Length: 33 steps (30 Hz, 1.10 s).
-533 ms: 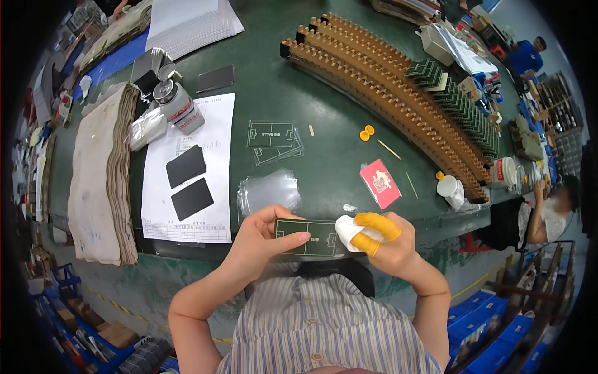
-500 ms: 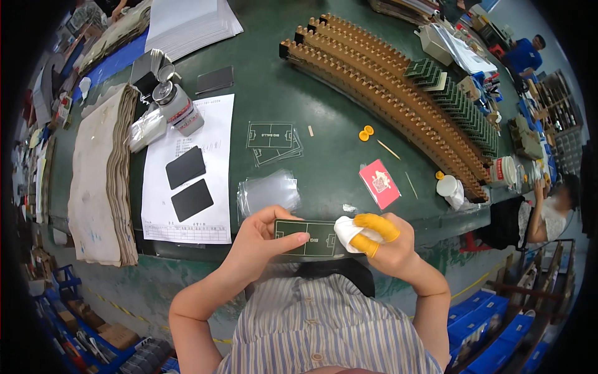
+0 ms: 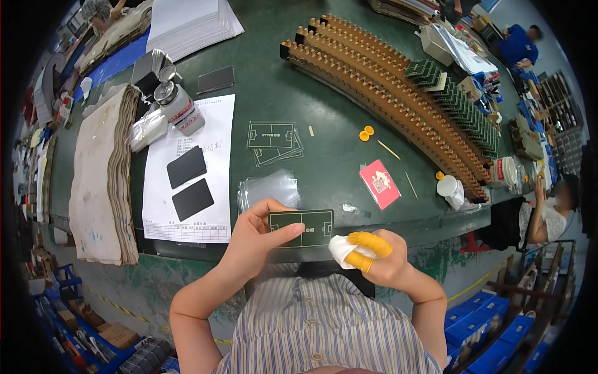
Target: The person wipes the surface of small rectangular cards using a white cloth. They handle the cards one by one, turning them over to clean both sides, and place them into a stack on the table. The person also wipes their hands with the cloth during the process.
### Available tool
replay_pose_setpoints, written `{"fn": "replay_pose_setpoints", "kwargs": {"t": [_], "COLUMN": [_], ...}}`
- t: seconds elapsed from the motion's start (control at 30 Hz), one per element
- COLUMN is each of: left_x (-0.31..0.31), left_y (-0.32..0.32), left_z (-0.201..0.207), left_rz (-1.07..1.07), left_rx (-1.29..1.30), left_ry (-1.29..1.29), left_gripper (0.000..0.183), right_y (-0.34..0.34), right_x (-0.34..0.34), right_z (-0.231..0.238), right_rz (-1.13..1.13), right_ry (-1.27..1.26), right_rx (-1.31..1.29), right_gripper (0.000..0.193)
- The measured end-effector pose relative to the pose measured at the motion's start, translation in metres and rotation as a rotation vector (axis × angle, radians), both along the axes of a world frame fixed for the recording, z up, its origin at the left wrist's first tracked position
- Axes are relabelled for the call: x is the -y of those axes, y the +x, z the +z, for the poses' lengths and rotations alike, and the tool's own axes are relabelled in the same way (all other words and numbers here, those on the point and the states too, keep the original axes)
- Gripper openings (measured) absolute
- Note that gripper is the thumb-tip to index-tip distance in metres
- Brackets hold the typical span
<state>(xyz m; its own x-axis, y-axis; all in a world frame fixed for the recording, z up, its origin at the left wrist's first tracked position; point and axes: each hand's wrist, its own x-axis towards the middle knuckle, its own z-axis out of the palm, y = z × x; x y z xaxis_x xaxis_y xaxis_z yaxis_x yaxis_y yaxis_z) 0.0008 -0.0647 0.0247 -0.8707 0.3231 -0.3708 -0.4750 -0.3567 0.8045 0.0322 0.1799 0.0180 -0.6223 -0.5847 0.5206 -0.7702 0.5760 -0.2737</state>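
Observation:
In my left hand (image 3: 256, 240) is a dark green card (image 3: 316, 228) printed with pale playing-field lines; the thumb presses on its face and the fingers go behind it. My right hand (image 3: 381, 257), with yellow finger cots on two fingers, pinches a wadded white cloth (image 3: 339, 250) just below the card's right corner. Cloth and card look slightly apart. Beyond the card lie a stack of clear plastic sleeves (image 3: 269, 191) and a few similar green cards (image 3: 271, 135) in clear film.
Curved brown slotted racks (image 3: 374, 81) run across the right, partly filled with green cards (image 3: 464, 109). A red card (image 3: 379, 184), yellow finger cots (image 3: 365, 134) and a white jar (image 3: 447, 187) lie nearer. Leftward are a metal-capped bottle (image 3: 180, 111), black cards (image 3: 192, 199) and a paper sheet (image 3: 215, 134).
The card in my left hand has risen slightly and shifted left. My right hand has drawn the cloth down and left, off the card's right end.

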Motion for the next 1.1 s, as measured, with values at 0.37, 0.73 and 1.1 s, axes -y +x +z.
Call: {"fn": "replay_pose_setpoints", "kwargs": {"t": [0.37, 0.73, 1.1], "left_x": [-0.006, -0.009, -0.014], "left_y": [0.0, 0.002, -0.003], "left_z": [0.001, -0.005, -0.005], "left_rz": [-0.012, -0.057, -0.228], "left_rx": [-0.009, -0.066, 0.005], "left_ry": [-0.008, -0.018, -0.062], "left_gripper": [0.021, 0.022, 0.028], "right_y": [0.004, -0.001, 0.002], "right_x": [-0.008, -0.012, -0.011], "right_z": [-0.008, -0.015, -0.017], "right_rz": [-0.159, -0.134, -0.205], "right_ry": [-0.384, -1.389, -1.212], "right_rx": [0.193, 1.398, 1.221], "right_gripper": [0.025, 0.03, 0.035]}}
